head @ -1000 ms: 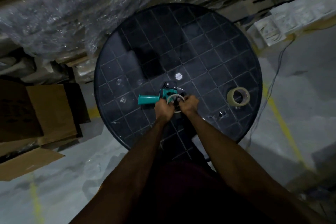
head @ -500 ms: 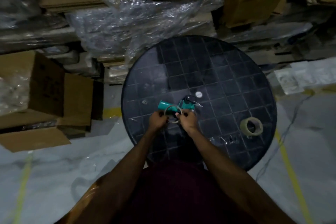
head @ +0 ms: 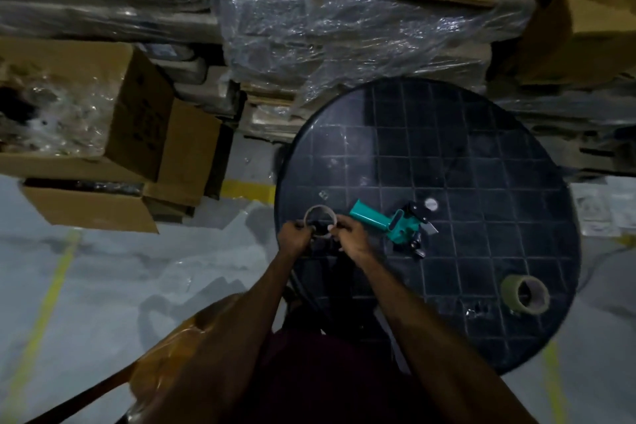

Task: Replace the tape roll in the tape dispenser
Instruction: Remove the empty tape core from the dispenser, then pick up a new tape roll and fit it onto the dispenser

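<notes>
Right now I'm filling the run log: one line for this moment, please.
step: old core removed | left hand + right hand: grip empty core | dispenser: on table, unloaded | new roll: untouched

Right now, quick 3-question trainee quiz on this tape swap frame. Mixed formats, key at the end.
1. True or false: the teal tape dispenser lies on the round table, held by neither hand.
2. What do the left hand and right hand hold between them? A) empty cardboard core B) scissors C) a box flap
3. Fill in: the full tape roll sits near the table's ____ edge.

Key: 1 true; 2 A; 3 right
</notes>
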The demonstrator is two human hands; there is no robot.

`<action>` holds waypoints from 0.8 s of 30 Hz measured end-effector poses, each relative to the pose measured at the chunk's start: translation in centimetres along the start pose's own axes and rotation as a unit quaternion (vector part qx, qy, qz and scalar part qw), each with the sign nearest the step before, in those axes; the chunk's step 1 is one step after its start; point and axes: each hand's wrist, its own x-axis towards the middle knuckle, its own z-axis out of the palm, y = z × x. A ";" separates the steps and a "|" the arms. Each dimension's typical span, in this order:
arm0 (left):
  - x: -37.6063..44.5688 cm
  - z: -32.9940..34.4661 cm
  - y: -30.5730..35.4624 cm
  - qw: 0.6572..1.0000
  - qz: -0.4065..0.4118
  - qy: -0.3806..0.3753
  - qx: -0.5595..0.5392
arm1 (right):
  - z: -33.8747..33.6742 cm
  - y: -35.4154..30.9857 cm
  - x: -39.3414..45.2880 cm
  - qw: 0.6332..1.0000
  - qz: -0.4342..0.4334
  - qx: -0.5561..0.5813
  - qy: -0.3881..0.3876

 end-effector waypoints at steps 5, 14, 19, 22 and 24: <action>1.8 -0.6 1.4 0.999 -0.021 -0.019 0.023 | 0.5 -1.6 0.9 1.000 0.000 -0.005 -0.014; 5.6 3.5 -0.2 0.975 -0.155 -0.084 -0.134 | 0.1 -1.1 1.5 0.997 0.048 0.052 0.035; -1.1 4.0 5.6 0.990 0.053 -0.122 0.051 | -1.7 -0.6 0.6 0.994 0.037 0.066 0.084; -1.8 4.9 7.1 0.960 0.191 -0.151 0.139 | -3.0 0.2 0.4 0.989 0.045 0.085 0.114; -1.2 6.3 7.8 0.920 0.275 -0.169 0.224 | -3.8 1.3 0.3 0.988 0.047 0.080 0.124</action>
